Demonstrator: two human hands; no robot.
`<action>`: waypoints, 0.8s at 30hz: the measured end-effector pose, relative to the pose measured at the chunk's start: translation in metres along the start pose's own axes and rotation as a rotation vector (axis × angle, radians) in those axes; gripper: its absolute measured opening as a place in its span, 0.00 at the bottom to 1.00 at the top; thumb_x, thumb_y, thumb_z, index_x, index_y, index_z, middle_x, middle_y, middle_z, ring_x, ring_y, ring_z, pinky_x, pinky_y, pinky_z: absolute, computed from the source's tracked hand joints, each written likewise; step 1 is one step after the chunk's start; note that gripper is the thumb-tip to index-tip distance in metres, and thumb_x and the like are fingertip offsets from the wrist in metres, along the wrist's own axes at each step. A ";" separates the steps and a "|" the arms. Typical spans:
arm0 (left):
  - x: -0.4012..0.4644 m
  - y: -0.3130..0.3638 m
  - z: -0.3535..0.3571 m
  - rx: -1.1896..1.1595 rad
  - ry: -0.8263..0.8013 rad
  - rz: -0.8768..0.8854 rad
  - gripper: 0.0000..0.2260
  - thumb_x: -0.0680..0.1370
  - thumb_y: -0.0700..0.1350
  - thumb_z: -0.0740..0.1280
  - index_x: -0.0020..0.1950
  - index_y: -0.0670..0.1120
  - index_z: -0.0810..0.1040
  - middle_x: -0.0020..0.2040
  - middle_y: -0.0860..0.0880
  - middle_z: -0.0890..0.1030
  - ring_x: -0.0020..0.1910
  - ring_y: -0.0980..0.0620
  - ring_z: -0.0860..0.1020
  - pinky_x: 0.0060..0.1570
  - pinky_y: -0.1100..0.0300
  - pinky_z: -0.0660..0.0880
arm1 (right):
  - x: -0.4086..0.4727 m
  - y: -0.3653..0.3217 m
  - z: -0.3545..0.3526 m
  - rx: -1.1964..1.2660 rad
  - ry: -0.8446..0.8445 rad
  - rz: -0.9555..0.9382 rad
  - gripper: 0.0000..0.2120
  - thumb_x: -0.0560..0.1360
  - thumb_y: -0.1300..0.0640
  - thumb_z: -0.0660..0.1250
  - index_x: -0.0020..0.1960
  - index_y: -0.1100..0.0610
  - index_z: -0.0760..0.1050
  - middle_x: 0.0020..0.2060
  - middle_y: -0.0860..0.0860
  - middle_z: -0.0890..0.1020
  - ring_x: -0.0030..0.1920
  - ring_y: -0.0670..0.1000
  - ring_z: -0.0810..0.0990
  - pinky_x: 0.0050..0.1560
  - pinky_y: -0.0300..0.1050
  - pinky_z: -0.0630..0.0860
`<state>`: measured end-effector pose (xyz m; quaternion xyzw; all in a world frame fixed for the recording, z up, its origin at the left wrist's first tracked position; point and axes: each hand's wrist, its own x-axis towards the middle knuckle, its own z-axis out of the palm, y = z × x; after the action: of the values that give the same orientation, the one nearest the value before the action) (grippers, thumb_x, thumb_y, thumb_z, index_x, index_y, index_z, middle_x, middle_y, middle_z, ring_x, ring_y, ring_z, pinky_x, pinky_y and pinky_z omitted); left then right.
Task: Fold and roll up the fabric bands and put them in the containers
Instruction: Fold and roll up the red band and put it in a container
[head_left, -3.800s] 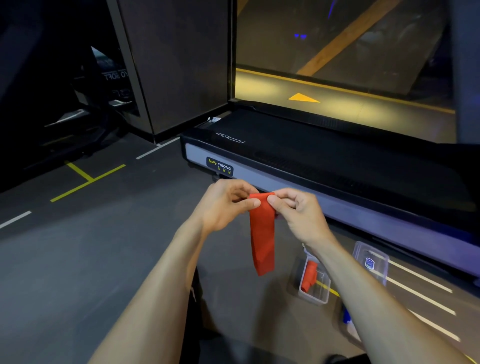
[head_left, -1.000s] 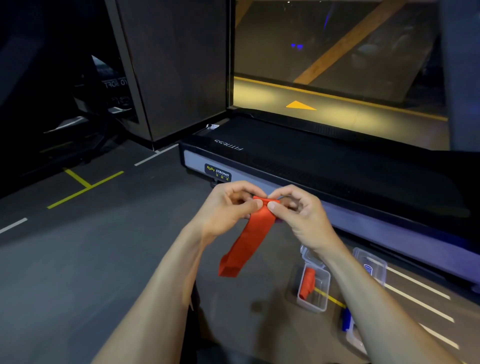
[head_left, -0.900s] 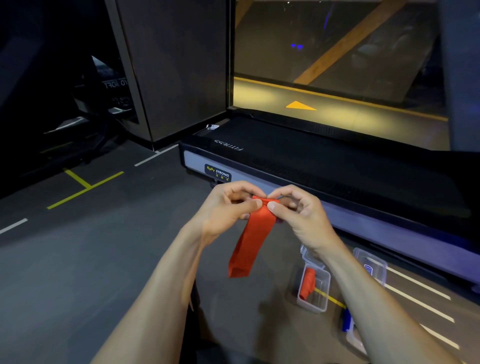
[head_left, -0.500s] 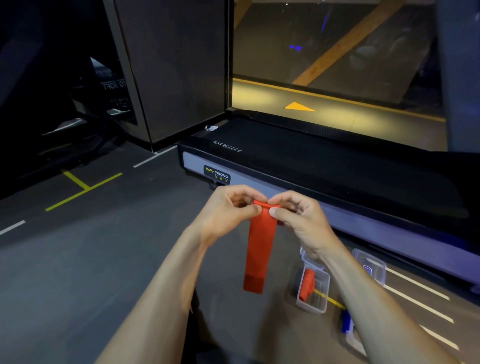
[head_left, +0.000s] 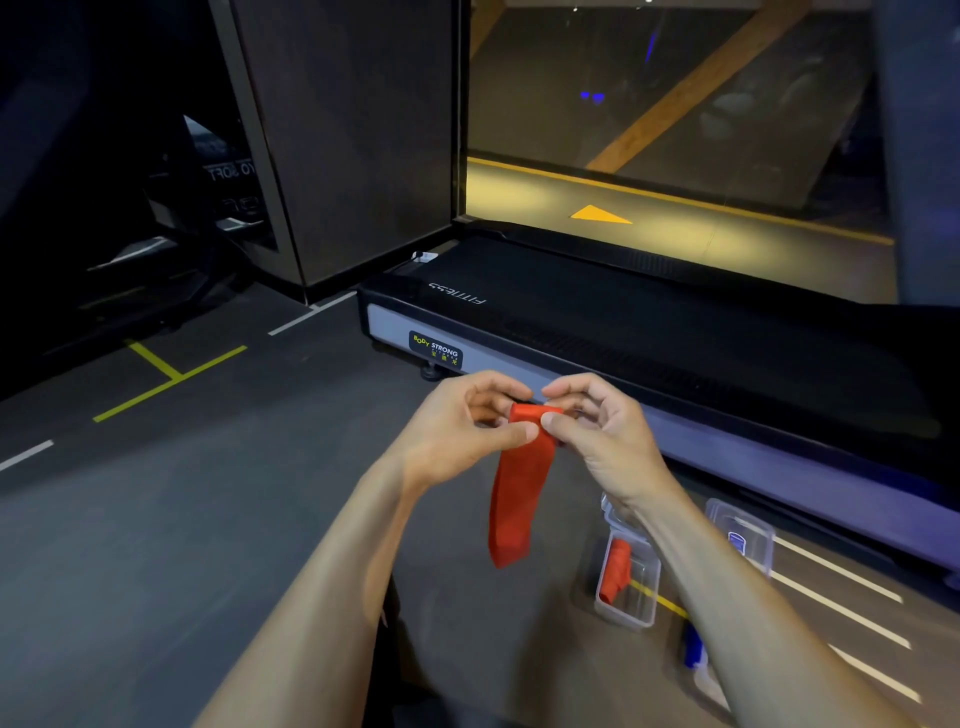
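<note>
both hands, left hand and right hand, still pinch the top of the long red fabric band; more is rolled at the top, tail hangs shorter and straighter above the floor beside the clear plastic container.

Rolled band in container, floor before treadmill.

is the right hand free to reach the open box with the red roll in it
Probably not yet. The right hand pinches the top of the red band together with the left hand. The open box lies uncovered on the floor below, so the path itself looks free.
</note>
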<state>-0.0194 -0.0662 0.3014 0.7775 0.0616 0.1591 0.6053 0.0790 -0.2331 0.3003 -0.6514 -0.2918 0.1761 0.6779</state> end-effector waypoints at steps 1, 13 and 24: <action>0.000 0.000 0.001 0.004 0.011 0.000 0.12 0.74 0.42 0.78 0.56 0.46 0.83 0.48 0.37 0.83 0.47 0.48 0.83 0.57 0.48 0.80 | 0.000 0.000 0.000 -0.011 0.001 -0.002 0.11 0.75 0.71 0.71 0.53 0.58 0.80 0.42 0.53 0.84 0.41 0.46 0.83 0.44 0.37 0.78; 0.004 -0.005 0.001 0.079 0.086 0.096 0.03 0.78 0.38 0.73 0.51 0.44 0.84 0.46 0.40 0.85 0.47 0.40 0.84 0.52 0.49 0.80 | -0.001 0.000 -0.002 -0.006 -0.082 0.096 0.07 0.79 0.64 0.71 0.56 0.60 0.81 0.49 0.64 0.85 0.45 0.53 0.82 0.46 0.45 0.79; 0.003 -0.008 0.005 0.045 0.010 0.092 0.04 0.81 0.37 0.69 0.53 0.46 0.79 0.46 0.40 0.84 0.44 0.49 0.82 0.46 0.53 0.80 | 0.000 0.002 0.000 -0.035 -0.029 0.034 0.05 0.77 0.67 0.72 0.51 0.61 0.83 0.42 0.59 0.85 0.39 0.46 0.83 0.41 0.37 0.78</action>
<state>-0.0144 -0.0674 0.2932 0.7921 0.0326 0.1892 0.5794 0.0792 -0.2333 0.2981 -0.6653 -0.2934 0.1918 0.6591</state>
